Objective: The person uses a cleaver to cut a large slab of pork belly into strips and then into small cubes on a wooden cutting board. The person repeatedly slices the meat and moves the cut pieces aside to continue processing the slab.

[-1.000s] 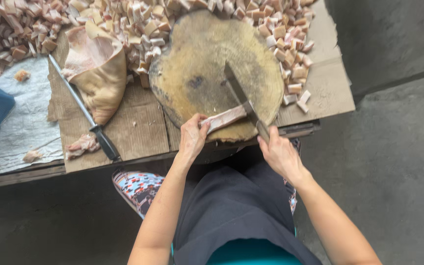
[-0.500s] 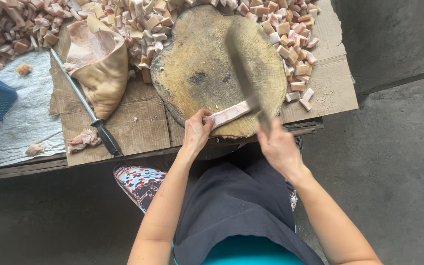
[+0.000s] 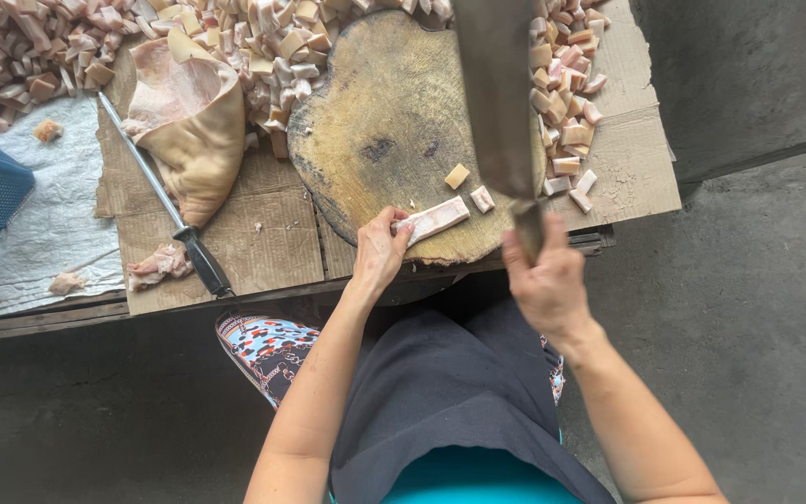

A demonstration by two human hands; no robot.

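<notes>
A pale pink-and-white strip of meat (image 3: pixel 433 219) lies flat on the near edge of the round wooden chopping block (image 3: pixel 384 121), slanting up to the right, its left end pinched. Two small cut cubes (image 3: pixel 470 187) sit just right of it. A broad dark cleaver (image 3: pixel 499 93) is raised above the block's right side, blade pointing far.

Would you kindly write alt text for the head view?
A person's right hand raises a cleaver over a round wooden chopping block, while the left hand steadies a strip of meat. Cut pieces lie around it.
</notes>
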